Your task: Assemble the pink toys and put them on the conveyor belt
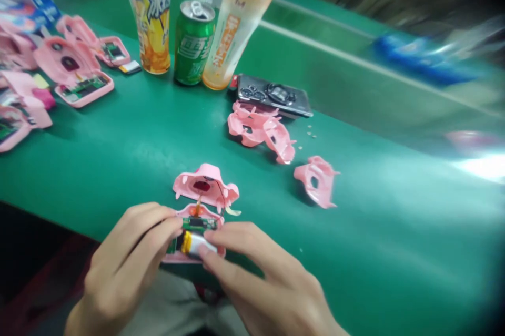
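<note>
Nearest me: shell [177, 258], pink, at the bench [379, 252]'s near edge; can't tell if it's resting there or lifted. Left hand [122, 257] grips its left side, fingers bent over the edge, thumb hidden. Right hand [268, 267] has the battery [193, 244] between thumb and index, inside the shell, just on the near side of the board [199, 223]. Ribbon [198, 208] runs from the shell to the cover [207, 184], open side facing me, just beyond.

Further out I see a loose pink part [324, 183] on the right, then a cluster of pink pieces [250, 128] right by the phone [272, 95]. Opened units [84, 93] sit far left, spare battery [130, 67] next to them. Behind: yellow bottle [153, 20], green can [193, 47], orange bottle [231, 36] leaning in the tilted view. Far right is blurred.
</note>
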A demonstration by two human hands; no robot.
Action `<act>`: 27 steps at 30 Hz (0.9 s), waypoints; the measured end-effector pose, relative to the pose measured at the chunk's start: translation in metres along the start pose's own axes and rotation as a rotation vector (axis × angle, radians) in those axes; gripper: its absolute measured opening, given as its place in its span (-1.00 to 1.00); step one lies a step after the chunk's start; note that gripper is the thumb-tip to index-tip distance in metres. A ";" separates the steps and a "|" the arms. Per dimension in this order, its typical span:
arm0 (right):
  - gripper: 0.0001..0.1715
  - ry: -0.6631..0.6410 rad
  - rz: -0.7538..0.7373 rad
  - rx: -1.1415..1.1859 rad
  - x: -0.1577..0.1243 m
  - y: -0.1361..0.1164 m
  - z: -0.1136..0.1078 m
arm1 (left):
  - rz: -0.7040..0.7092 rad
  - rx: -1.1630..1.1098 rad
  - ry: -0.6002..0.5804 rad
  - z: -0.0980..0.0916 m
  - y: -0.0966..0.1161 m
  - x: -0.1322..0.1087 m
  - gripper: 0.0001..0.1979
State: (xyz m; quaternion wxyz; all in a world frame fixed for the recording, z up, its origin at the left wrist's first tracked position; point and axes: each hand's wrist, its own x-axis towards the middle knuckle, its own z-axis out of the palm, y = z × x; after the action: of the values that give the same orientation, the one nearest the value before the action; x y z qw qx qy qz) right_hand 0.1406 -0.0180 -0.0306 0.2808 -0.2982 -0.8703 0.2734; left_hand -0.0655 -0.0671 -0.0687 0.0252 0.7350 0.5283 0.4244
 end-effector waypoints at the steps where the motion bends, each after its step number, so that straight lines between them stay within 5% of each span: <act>1: -0.73 -0.023 -0.004 0.000 0.002 0.001 0.000 | -0.005 -0.004 -0.022 -0.001 -0.002 -0.002 -0.77; 10: -0.67 -0.083 0.052 -0.189 0.004 0.006 0.026 | -0.083 -0.006 -0.119 -0.001 -0.016 -0.037 -0.54; 15: -0.76 -0.118 0.031 -0.388 0.004 -0.009 0.009 | 0.035 -0.014 -0.257 -0.012 -0.016 -0.035 -0.45; 18: -0.65 -0.142 0.060 -0.421 -0.002 -0.014 0.005 | 0.008 -0.006 -0.351 -0.016 -0.018 -0.031 -0.42; 23: -0.53 0.132 0.165 -0.497 -0.022 -0.006 0.031 | 0.177 0.027 -0.336 -0.013 -0.033 -0.031 -0.43; 27: -0.51 0.294 0.205 -0.527 -0.032 -0.007 0.052 | 0.158 0.025 -0.280 -0.011 -0.028 -0.028 -0.52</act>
State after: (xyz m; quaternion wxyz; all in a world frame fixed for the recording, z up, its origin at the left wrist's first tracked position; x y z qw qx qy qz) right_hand 0.1253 -0.0603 -0.0731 0.2875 -0.4830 -0.8268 0.0192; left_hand -0.0957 -0.0819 -0.0922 0.0561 0.8265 0.4653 0.3119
